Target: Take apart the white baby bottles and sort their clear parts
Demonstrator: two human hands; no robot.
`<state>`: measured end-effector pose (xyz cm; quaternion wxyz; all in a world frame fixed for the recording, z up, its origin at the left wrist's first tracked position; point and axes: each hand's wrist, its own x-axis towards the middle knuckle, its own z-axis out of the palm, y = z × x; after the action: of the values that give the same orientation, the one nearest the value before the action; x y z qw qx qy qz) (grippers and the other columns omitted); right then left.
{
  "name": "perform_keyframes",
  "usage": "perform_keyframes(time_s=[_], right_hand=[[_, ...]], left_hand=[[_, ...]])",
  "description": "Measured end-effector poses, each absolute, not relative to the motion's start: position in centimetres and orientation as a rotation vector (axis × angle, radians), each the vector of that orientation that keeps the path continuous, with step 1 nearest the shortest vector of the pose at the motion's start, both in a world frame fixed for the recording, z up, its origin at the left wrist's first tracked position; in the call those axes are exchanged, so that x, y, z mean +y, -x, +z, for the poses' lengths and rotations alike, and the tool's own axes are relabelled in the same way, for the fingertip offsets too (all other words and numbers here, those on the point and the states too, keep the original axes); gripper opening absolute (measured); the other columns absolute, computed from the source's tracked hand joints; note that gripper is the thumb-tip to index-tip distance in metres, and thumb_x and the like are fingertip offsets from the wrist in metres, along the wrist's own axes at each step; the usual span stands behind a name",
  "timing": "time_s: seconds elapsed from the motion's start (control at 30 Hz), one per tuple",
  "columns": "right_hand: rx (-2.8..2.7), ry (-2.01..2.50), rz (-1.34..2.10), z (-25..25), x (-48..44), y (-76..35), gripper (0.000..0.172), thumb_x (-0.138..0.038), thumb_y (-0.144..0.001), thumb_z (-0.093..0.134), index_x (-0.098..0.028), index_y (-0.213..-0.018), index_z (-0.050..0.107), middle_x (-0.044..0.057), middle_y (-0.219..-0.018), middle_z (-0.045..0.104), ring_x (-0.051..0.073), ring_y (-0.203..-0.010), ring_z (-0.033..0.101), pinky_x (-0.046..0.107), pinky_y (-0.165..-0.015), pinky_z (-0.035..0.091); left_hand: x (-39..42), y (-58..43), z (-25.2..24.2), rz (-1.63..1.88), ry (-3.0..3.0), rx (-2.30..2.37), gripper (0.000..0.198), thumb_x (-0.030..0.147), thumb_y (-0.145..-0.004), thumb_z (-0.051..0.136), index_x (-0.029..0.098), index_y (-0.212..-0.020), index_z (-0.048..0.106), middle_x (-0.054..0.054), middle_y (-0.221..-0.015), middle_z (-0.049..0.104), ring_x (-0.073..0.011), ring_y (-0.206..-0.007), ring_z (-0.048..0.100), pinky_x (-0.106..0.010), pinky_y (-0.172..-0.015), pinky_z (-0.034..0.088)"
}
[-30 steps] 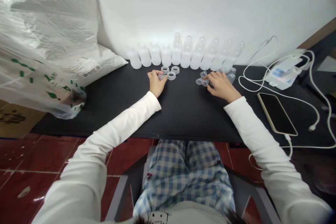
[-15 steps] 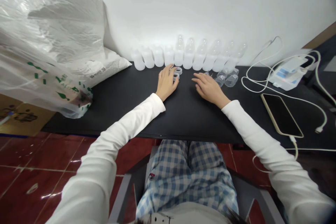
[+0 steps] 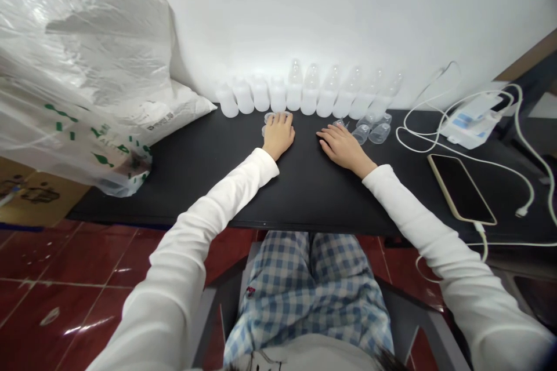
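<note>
My left hand (image 3: 279, 134) lies palm down on the black table, its fingers spread over small whitish rings (image 3: 268, 117); part of the rings is hidden under the fingers. My right hand (image 3: 346, 149) rests on the tabletop, fingers stretched out and holding nothing. Just beyond it lie several clear plastic caps (image 3: 379, 133), some partly behind the fingers. Along the wall stands a row of white bottles. At the left of the row, bottles without clear covers (image 3: 260, 95) show short necks; farther right, others wear tall clear caps (image 3: 312, 78).
A large white plastic sack (image 3: 108, 40) and a printed see-through bag (image 3: 113, 156) fill the left side. On the right are a phone (image 3: 462, 188) with a cable plugged in, a white power strip (image 3: 470, 124) and loose white cables. The black table (image 3: 304, 203) ends close to my lap.
The small rings have shifted left, from the right of my left hand's fingers to beneath and left of them. My right hand has stayed nearly in place, its fingers settling flatter.
</note>
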<state>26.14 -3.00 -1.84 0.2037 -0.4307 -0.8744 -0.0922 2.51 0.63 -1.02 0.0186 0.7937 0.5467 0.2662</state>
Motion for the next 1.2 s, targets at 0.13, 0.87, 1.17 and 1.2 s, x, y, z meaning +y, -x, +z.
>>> perform_keyframes(time_s=[0.13,0.87,1.17,1.2], right_hand=[[-2.454,1.213,-0.251,-1.8,-3.0,-26.2,0.047,-0.032,-0.108,0.038,-0.014,-0.139,0.069,0.017,-0.140,0.072,0.034,-0.142,0.060,0.062,-0.124,0.044],[-2.487,1.100,-0.245,-0.5,-3.8,-26.0,0.040,-0.022,-0.106,0.041,-0.015,-0.128,0.073,0.016,-0.149,0.067,0.032,-0.152,0.053,0.062,-0.128,0.042],[-2.496,1.073,-0.224,-0.2,-3.9,-26.0,0.037,-0.020,-0.105,0.043,-0.016,-0.120,0.076,0.016,-0.142,0.071,0.033,-0.147,0.058,0.062,-0.124,0.045],[-2.487,1.065,-0.215,-0.1,-4.0,-25.9,0.036,-0.020,-0.104,0.043,-0.017,-0.120,0.076,0.016,-0.140,0.072,0.033,-0.146,0.059,0.061,-0.122,0.046]], left_hand=[[0.7,-2.3,-1.5,0.852,-2.461,1.774,0.051,0.017,-0.097,0.039,0.008,-0.142,0.061,-0.026,-0.147,0.064,-0.0387,-0.146,0.053,-0.058,-0.126,0.033],[11.4,-4.8,6.5,1.311,-2.247,1.394,0.061,0.030,-0.085,0.063,0.015,-0.145,0.058,-0.019,-0.156,0.056,-0.0362,-0.167,0.019,-0.061,-0.138,0.001],[10.5,-4.5,7.1,1.462,-2.082,1.295,0.048,0.047,-0.086,0.077,0.025,-0.124,0.057,-0.017,-0.129,0.062,-0.0416,-0.141,0.051,-0.064,-0.130,0.025],[9.7,-4.4,7.5,1.464,-2.091,1.316,0.044,0.044,-0.087,0.077,0.026,-0.122,0.056,-0.016,-0.130,0.061,-0.0410,-0.136,0.053,-0.063,-0.127,0.030]])
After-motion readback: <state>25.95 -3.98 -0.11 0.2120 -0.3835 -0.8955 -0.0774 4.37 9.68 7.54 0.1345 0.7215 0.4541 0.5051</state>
